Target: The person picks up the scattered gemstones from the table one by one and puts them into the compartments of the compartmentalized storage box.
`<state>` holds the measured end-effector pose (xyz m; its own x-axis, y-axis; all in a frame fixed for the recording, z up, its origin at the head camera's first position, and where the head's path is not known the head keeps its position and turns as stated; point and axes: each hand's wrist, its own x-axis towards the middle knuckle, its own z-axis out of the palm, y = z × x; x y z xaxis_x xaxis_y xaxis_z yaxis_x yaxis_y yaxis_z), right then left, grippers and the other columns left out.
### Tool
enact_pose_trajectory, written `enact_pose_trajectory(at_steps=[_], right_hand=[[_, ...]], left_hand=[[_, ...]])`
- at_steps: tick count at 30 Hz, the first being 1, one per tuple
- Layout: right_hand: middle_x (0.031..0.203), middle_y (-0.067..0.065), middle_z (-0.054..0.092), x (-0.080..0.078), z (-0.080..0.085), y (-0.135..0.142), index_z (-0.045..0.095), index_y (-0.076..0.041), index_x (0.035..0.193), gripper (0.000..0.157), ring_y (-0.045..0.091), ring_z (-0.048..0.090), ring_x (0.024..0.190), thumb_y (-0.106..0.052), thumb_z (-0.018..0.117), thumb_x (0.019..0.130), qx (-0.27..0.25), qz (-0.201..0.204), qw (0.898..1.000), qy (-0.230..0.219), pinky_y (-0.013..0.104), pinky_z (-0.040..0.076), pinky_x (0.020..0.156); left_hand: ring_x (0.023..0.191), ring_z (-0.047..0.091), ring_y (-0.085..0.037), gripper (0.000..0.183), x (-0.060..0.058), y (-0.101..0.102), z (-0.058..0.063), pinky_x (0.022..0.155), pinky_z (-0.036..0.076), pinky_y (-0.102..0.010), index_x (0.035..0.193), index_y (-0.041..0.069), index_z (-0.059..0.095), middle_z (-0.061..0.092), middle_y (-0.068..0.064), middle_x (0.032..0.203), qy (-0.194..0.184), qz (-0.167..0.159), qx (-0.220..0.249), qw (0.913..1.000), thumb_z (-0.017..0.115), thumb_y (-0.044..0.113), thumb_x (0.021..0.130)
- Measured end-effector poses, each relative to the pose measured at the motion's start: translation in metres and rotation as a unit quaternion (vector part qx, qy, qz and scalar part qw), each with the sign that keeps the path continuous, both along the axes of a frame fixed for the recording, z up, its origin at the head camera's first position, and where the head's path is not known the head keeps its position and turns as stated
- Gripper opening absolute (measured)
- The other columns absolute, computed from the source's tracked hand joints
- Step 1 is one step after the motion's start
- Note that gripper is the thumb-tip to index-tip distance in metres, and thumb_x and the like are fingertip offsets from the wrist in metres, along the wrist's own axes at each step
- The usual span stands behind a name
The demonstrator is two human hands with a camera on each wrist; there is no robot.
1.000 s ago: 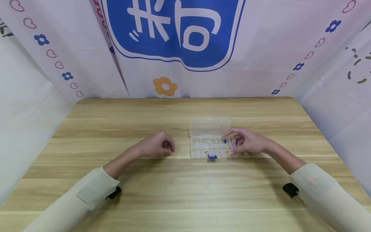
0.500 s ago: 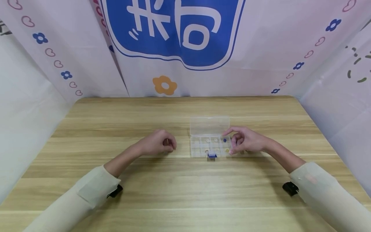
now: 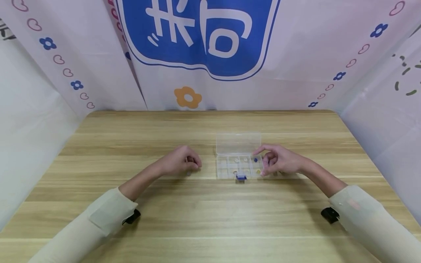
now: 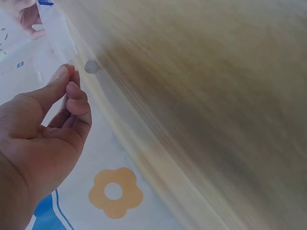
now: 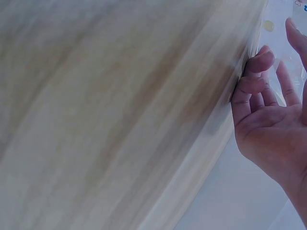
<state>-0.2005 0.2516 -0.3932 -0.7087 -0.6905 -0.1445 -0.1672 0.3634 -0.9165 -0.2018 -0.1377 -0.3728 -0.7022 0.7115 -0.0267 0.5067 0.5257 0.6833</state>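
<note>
A clear compartment box lies on the table with its lid swung back and a blue latch in front. Several small round pieces sit in separate compartments, among them a blue one and a yellow one. My right hand holds the box's right end, index finger at the back corner and thumb at the front. Left of the box my left hand brings thumb and fingertips together; I cannot tell whether they hold anything. A small grey disc shows beside those fingertips.
The wood-grain table extends around the box, with its far edge behind the lid. A white cloth backdrop with a blue sign and an orange flower hangs behind it. Both sleeves rest over the near part.
My left hand has shifted slightly right and away from me, closer to the box. A small grey piece now shows under its thumb. The right hand and box stay in place.
</note>
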Motion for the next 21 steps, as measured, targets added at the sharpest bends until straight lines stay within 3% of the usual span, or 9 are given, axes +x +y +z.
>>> enact_pose_trajectory(at_steps=[10,21], right_hand=[[0.081,0.010,0.062,0.0001,-0.0001,0.0002,0.048,0.011,0.140,0.064,0.009,0.052,0.064,0.005,0.079,0.085,-0.002,0.001,1.000,0.006,0.022,0.046,0.059],[0.081,0.010,0.062,-0.0001,0.0003,0.0000,0.049,0.011,0.140,0.064,0.010,0.052,0.065,0.005,0.080,0.085,0.004,-0.001,1.000,0.007,0.023,0.046,0.059]], left_hand=[[0.079,0.065,-0.014,0.005,0.0006,0.0052,0.0019,0.072,0.055,-0.029,0.095,0.001,0.076,0.074,-0.004,0.090,-0.007,0.014,0.011,0.9998,0.072,-0.001,0.096],[0.083,0.066,-0.014,0.006,0.0016,0.0102,0.0044,0.076,0.056,-0.030,0.098,0.002,0.077,0.076,-0.005,0.095,0.010,0.013,0.008,0.9998,0.071,0.001,0.096]])
